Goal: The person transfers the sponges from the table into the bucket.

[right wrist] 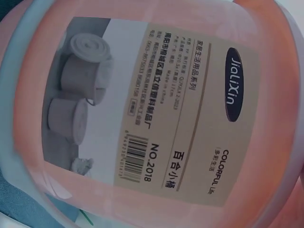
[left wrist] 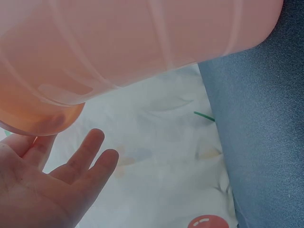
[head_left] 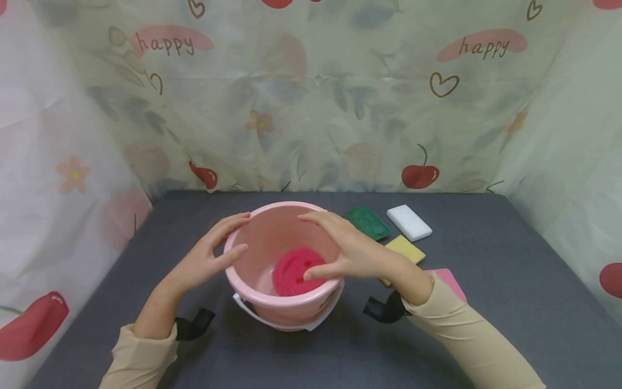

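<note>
At the bucket rim (head_left: 285, 300), left hand (head_left: 201, 259) opposite right hand (head_left: 353, 251), table (head_left: 505, 302) around.

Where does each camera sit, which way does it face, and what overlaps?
Head: worn on the head, facing forward and down at the pink bucket on the table; left hand, right hand and sleeves show.
Left wrist: on that wrist, facing the bucket's outer wall, printed cloth beyond; the left hand shows lower left.
Right wrist: on that wrist, facing the bucket's label, which reads sideways; no hand plainly shows.
Shared: the bucket is in all three; the left hand is in head and left wrist.
</note>
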`<state>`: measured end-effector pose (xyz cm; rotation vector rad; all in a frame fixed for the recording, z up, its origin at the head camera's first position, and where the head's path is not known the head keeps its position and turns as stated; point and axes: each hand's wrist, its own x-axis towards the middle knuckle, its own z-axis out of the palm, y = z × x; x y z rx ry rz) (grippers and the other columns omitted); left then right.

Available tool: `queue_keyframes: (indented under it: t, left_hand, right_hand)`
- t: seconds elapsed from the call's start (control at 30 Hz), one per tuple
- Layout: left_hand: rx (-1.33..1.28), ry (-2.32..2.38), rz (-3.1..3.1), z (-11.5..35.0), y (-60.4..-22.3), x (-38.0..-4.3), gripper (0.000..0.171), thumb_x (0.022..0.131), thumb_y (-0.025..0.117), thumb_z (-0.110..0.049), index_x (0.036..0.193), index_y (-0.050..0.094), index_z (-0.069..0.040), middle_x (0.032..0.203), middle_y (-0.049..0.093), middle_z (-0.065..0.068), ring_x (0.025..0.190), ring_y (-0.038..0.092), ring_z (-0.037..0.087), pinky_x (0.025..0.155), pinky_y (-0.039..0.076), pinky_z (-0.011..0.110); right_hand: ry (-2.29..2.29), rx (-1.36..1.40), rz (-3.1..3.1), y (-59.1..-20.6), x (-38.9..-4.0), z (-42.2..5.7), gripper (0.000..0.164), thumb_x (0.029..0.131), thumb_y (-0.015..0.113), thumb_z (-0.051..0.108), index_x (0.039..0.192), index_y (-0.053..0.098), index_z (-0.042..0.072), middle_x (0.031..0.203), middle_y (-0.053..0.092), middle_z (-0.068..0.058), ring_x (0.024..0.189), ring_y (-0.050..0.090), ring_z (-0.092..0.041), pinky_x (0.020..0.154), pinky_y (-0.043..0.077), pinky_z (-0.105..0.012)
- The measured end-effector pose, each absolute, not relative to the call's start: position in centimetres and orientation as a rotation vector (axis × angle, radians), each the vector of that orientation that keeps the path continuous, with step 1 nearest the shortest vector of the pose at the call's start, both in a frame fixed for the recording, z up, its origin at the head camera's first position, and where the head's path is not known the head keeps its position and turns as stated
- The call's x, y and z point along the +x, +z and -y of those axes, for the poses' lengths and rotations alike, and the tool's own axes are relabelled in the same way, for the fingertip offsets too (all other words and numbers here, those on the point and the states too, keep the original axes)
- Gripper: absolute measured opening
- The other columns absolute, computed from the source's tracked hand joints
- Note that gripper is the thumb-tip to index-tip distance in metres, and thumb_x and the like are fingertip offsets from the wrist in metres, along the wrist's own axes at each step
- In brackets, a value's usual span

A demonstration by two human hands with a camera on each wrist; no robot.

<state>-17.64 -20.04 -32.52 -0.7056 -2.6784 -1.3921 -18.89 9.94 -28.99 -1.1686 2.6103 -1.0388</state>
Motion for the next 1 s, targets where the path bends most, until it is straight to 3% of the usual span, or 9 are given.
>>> queue_keyframes:
  t: [0.07,0.1,0.47,0.7,1.0]
  left_hand:
    - [-0.708,-1.403,2.675,20.1,-32.6,-17.6,0.054,0.090,0.060,-0.023,0.140,0.041,-0.018,0.148,0.035,0.002,0.135,0.033,0.023,0.105,0.037,0.048]
    - [-0.709,-1.411,2.673,20.1,-32.6,-17.7,0.054,0.090,0.060,-0.023,0.140,0.041,-0.018,0.148,0.035,0.002,0.135,0.032,0.025,0.104,0.035,0.054]
    - [-0.719,-1.428,2.668,20.1,-32.8,-17.7,0.054,0.090,0.059,-0.023,0.140,0.041,-0.018,0.149,0.033,0.003,0.136,0.030,0.026,0.104,0.034,0.056]
    - [-0.728,-1.428,2.660,20.1,-32.8,-17.6,0.054,0.089,0.060,-0.022,0.140,0.041,-0.018,0.149,0.034,0.003,0.136,0.031,0.026,0.104,0.035,0.055]
    - [-0.727,-1.427,2.660,20.2,-32.9,-17.5,0.053,0.090,0.060,-0.022,0.139,0.041,-0.019,0.148,0.034,0.003,0.136,0.032,0.026,0.104,0.036,0.054]
  right_hand:
    - [-1.028,-1.170,-2.610,-29.0,-18.8,-10.0,0.085,0.070,0.078,0.041,0.141,0.034,0.023,0.142,0.038,0.000,0.131,0.034,-0.021,0.098,0.043,-0.048]
    - [-1.028,-1.178,-2.612,-28.9,-18.8,-10.1,0.083,0.071,0.078,0.039,0.140,0.034,0.023,0.142,0.039,0.000,0.131,0.034,-0.021,0.098,0.043,-0.048]
    - [-1.096,-1.294,-2.641,-28.9,-18.7,-10.9,0.067,0.076,0.076,0.028,0.135,0.044,0.018,0.137,0.045,0.000,0.125,0.042,-0.018,0.090,0.051,-0.034]
    - [-1.120,-1.333,-2.719,-29.0,-18.7,-12.6,0.062,0.077,0.076,0.025,0.132,0.048,0.015,0.131,0.051,-0.005,0.119,0.048,-0.020,0.095,0.047,-0.040]
    - [-1.035,-1.210,-2.807,-29.6,-18.6,-15.7,0.061,0.078,0.075,0.030,0.131,0.050,0.014,0.131,0.052,-0.003,0.122,0.046,-0.018,0.098,0.044,-0.045]
